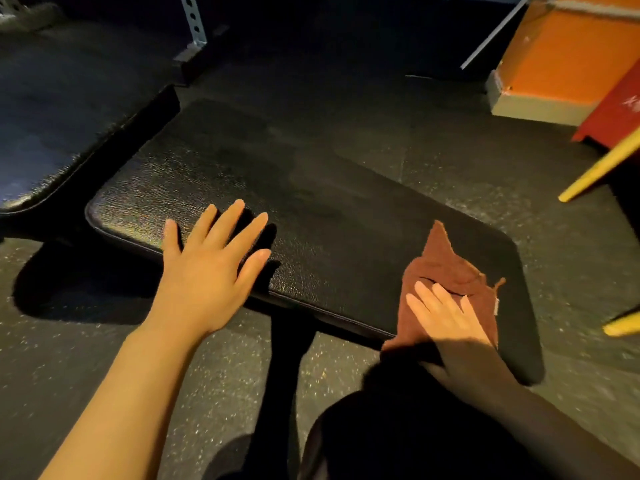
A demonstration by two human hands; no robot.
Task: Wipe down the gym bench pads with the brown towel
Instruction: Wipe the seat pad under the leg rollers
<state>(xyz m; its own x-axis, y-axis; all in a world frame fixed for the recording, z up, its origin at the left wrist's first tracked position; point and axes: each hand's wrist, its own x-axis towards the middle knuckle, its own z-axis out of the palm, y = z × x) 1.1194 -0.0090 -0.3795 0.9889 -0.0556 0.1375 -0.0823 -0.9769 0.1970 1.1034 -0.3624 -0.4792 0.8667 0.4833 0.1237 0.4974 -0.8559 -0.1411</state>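
Observation:
A black textured seat pad (311, 202) fills the middle of the head view. A second, longer black pad (62, 126) lies beyond a narrow gap at the upper left. My left hand (211, 261) rests flat on the seat pad's near left edge, fingers spread and straight. The brown towel (446, 268) lies crumpled on the pad's near right corner, one pointed corner sticking up and away. My right hand (457, 327) presses flat on the towel with straight fingers; part of the towel hangs over the pad's near edge under my palm.
The bench's black post (287, 358) drops to a speckled dark rubber floor (450, 143). An orange block (561, 53), a red panel (616, 112) and yellow bars (602, 168) stand at the right. A perforated grey upright (194, 22) stands at the back left.

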